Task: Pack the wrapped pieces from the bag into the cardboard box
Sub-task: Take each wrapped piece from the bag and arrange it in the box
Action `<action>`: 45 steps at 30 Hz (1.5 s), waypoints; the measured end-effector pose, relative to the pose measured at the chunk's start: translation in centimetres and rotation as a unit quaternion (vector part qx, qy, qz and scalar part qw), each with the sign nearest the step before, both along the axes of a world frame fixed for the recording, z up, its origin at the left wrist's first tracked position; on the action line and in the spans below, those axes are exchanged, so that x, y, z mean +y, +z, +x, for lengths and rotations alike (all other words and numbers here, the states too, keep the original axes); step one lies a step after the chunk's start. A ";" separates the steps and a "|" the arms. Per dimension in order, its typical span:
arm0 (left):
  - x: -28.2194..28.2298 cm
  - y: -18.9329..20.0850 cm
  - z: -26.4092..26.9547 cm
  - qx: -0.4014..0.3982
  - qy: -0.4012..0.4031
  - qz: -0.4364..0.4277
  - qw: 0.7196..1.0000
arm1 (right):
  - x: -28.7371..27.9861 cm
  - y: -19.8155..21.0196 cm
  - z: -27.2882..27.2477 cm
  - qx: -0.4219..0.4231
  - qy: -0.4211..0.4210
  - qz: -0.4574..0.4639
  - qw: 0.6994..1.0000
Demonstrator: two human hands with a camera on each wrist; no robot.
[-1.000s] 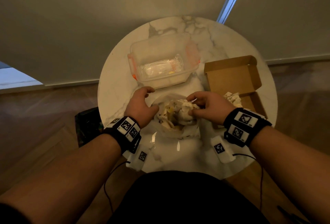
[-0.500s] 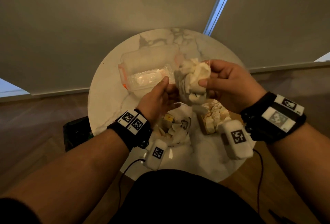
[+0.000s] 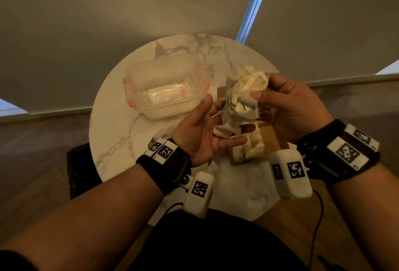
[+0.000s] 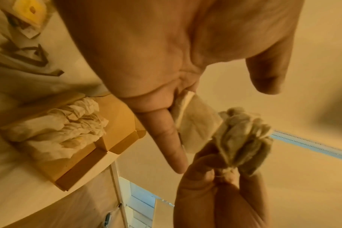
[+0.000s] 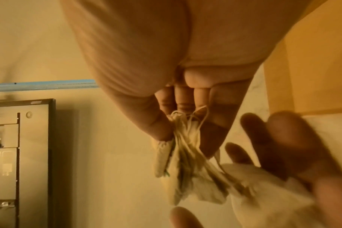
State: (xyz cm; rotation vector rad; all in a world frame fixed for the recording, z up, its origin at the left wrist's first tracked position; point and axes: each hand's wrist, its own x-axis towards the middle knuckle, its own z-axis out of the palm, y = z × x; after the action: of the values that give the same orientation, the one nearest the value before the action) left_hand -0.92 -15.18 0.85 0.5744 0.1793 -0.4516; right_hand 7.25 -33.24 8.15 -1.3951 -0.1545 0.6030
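My right hand (image 3: 262, 96) pinches a bunch of white wrapped pieces (image 3: 241, 93) by their tops and strings, held in the air above the table. In the right wrist view the thumb and fingers (image 5: 162, 129) squeeze the strings together. My left hand (image 3: 207, 132) lies palm up under the bunch with straight fingers that touch its lower end. Below both hands stands the open cardboard box (image 3: 268, 139), with several wrapped pieces (image 3: 250, 152) lying in it. The left wrist view shows the box (image 4: 115, 117) and its pieces (image 4: 64, 126). The white bag (image 4: 20, 50) lies beside the box, mostly hidden in the head view.
A clear plastic container (image 3: 164, 93) with orange clips stands at the back left of the round marble table (image 3: 121, 132). A dark object (image 3: 79, 169) sits on the wooden floor to the left of the table. Blinds hang behind the table.
My right hand drew the bunch out of the bag and lifted it up and to the right, over the box. My left hand let go of the bag and turned palm up under the bunch.
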 end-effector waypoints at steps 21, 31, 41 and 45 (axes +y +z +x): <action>-14.1 0.3 5.6 0.082 0.305 0.094 0.944 | -11.8 -6.2 3.9 0.047 0.162 -0.120 0.978; -14.4 0.5 6.5 0.024 0.323 0.127 0.938 | -10.4 -7.5 2.8 0.004 0.115 -0.102 0.988; -14.1 0.2 6.0 0.023 0.321 0.107 0.941 | -10.0 -7.4 2.1 -0.014 0.120 -0.062 0.991; -13.5 0.2 5.7 0.032 0.325 0.103 0.940 | -10.1 -7.6 1.9 0.038 0.091 -0.052 0.994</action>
State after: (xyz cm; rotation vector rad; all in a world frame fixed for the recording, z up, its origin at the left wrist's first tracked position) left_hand 4.80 -28.67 1.01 0.6674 0.4653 0.1949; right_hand 9.17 -43.34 0.52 -1.4670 -0.1927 0.8234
